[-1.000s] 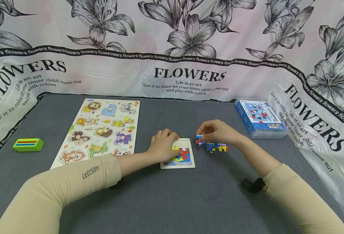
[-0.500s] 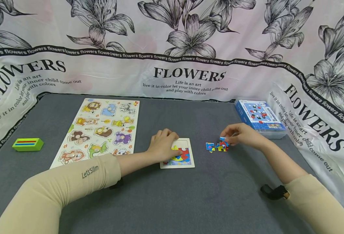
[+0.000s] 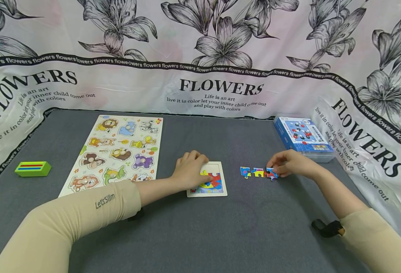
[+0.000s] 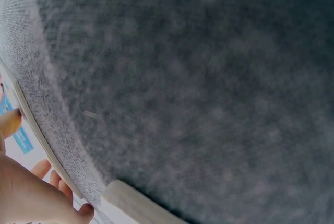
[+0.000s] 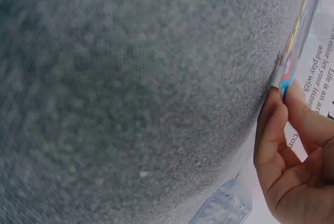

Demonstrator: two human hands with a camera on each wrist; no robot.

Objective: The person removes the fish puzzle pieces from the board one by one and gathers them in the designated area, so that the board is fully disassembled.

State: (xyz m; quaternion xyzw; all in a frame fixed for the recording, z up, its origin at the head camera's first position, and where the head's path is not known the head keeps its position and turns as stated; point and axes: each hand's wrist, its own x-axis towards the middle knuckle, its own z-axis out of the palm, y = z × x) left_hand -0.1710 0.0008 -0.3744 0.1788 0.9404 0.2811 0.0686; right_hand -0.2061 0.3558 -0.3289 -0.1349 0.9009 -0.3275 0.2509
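A small jigsaw puzzle in a pale square frame lies on the dark grey cloth, a colourful picture partly filling it. My left hand rests across its left side, thumb on the picture, hiding part of it. To the right, my right hand pinches a red and blue puzzle piece between thumb and fingers, down at the cloth. That piece sits at the right end of a row, beside a yellow piece and a blue piece. In the right wrist view the pinched puzzle piece appears edge-on.
A large animal puzzle board lies left of the frame. Farther left is a green block with coloured stripes. A blue and white box stands at the back right, behind the right hand. A flower-printed curtain closes off the back.
My right hand has carried the red and blue puzzle piece rightward, over the other two, and down to the cloth at the row's right end. My left hand stays on the frame.
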